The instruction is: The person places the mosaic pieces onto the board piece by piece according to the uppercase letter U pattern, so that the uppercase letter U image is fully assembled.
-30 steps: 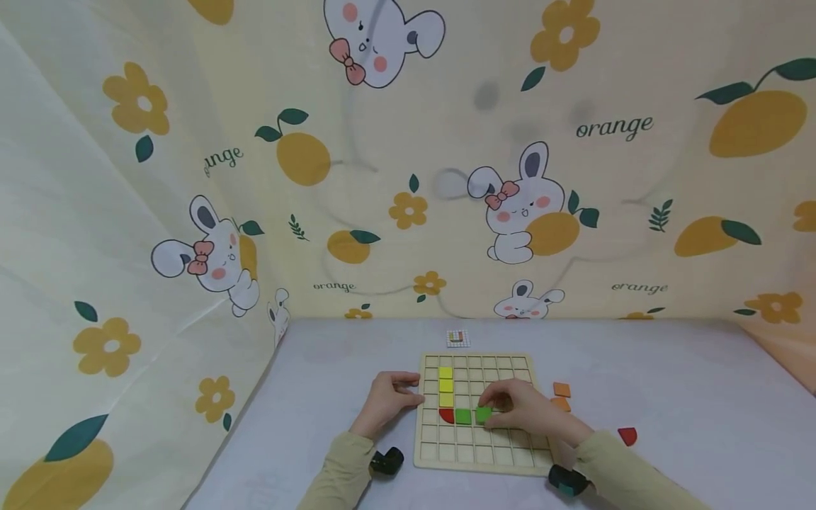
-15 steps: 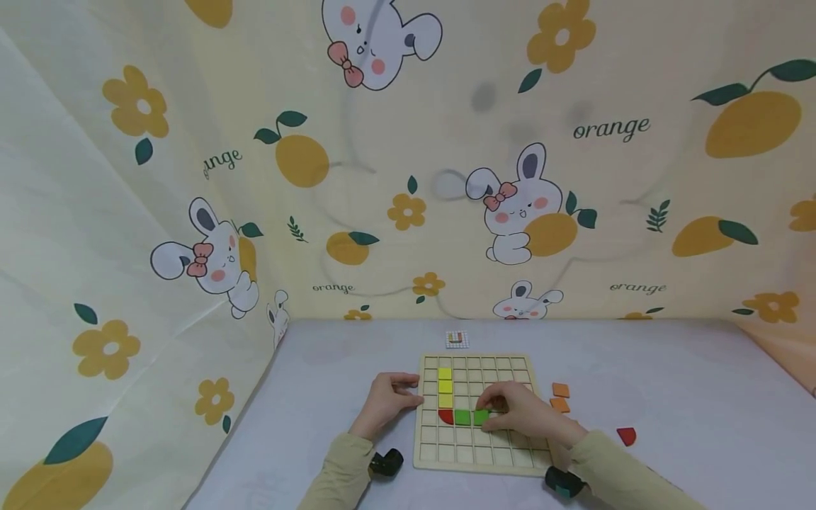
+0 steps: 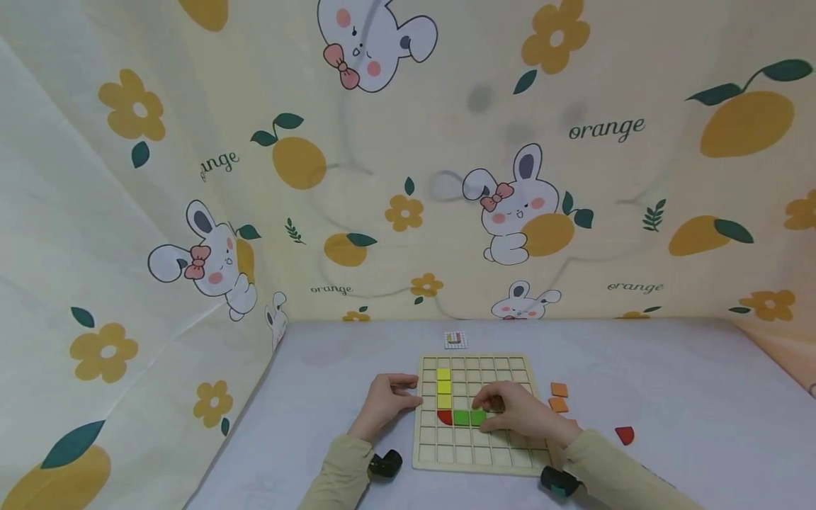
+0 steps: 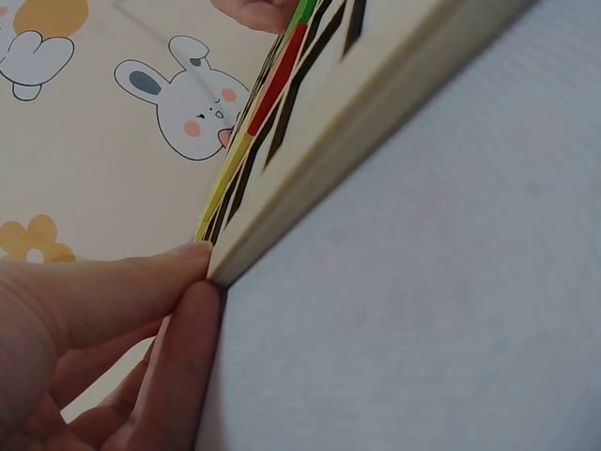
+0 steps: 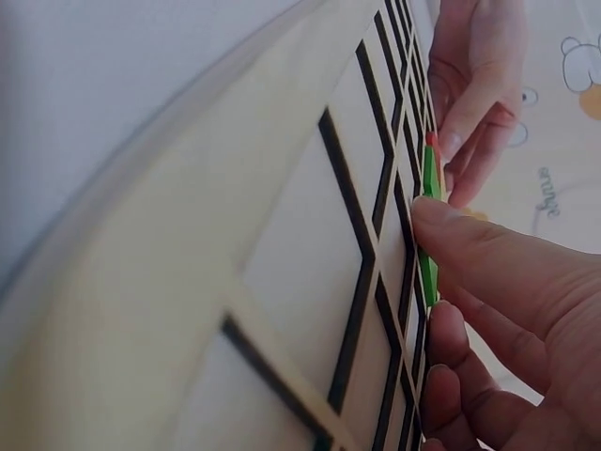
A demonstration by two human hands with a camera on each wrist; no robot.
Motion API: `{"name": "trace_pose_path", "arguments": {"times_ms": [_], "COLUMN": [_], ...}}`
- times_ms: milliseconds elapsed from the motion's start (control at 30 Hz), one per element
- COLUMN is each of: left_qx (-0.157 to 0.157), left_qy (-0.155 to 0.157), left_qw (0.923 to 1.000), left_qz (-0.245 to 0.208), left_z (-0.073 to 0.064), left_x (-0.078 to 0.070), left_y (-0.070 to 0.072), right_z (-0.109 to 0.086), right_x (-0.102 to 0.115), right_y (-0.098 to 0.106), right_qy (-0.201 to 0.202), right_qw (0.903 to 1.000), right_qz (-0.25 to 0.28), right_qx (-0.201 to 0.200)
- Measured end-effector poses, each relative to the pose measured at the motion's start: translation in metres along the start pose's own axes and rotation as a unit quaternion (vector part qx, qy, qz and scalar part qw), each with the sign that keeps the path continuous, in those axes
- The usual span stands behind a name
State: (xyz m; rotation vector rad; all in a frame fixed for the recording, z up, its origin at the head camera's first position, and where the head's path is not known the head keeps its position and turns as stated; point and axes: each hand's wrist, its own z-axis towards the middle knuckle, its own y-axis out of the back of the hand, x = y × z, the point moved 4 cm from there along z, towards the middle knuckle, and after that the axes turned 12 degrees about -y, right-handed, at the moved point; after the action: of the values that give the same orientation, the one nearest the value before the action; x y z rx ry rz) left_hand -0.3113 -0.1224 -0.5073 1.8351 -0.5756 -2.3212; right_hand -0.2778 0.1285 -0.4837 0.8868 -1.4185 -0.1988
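Note:
A square wooden grid board (image 3: 445, 454) lies on the table. My left hand (image 3: 385, 402) touches the board's left edge with thumb and fingertips; its thumb (image 4: 178, 268) reaches the rim in the left wrist view. Over the middle of the board, my right hand (image 3: 519, 412) holds a green tile (image 3: 477, 418) between thumb and fingers. That tile sits beside another green tile (image 3: 461, 418), in one row with a red rounded tile (image 3: 445, 418). Yellow tiles (image 3: 443, 387) stand in a column above the red one. In the right wrist view, thumb and fingertips flank the green tile (image 5: 429, 277).
Orange tiles (image 3: 558, 390) lie right of the board, partly hidden by the right hand. A loose red rounded tile (image 3: 625, 435) is farther right. A small pattern card (image 3: 455, 340) lies behind the board. A printed curtain (image 3: 395, 142) rises behind the table.
The right hand's green tile has moved slightly left and now lies against the other green tile; the gap between them has closed. The left hand stays at the board's edge.

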Motion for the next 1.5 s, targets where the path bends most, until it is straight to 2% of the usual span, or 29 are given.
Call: {"name": "trace_pose_path", "arguments": {"times_ms": [200, 367, 500, 667, 867, 1067, 1300, 1500], "left_qx": [-0.001, -0.001, 0.001, 0.0, 0.001, 0.004, 0.005, 0.001], "left_qy": [0.012, 0.01, 0.006, 0.007, 0.008, 0.005, 0.009, 0.017], "left_qw": [0.9999, 0.9999, 1.0, 1.0, 1.0, 1.0, 0.9999, 0.9998], "left_qz": [0.009, 0.006, -0.002, -0.004, -0.004, -0.002, 0.009, 0.012], "left_z": [0.0, -0.001, -0.001, -0.002, -0.001, -0.001, -0.001, -0.001], "left_x": [0.0, 0.001, 0.001, 0.002, 0.003, 0.001, 0.002, 0.002], "left_y": [0.0, 0.0, 0.0, 0.0, -0.001, 0.0, 0.0, 0.0], "right_z": [-0.002, -0.005, -0.015, -0.032, -0.061, -0.092, -0.116, -0.128], "right_x": [0.003, 0.005, 0.005, -0.001, -0.03, -0.069, -0.101, -0.118], "right_y": [0.0, 0.007, 0.022, 0.05, 0.086, 0.112, 0.125, 0.129], "right_qy": [0.007, 0.01, 0.02, -0.007, -0.047, -0.078, -0.112, -0.102], "right_qw": [1.0, 0.9998, 0.9993, 0.9998, 0.9985, 0.9962, 0.9933, 0.9944], "right_qz": [0.002, 0.015, 0.03, 0.018, -0.016, -0.021, -0.026, -0.022], "right_qx": [-0.001, 0.001, 0.001, 0.002, -0.023, -0.033, -0.011, 0.012]}}
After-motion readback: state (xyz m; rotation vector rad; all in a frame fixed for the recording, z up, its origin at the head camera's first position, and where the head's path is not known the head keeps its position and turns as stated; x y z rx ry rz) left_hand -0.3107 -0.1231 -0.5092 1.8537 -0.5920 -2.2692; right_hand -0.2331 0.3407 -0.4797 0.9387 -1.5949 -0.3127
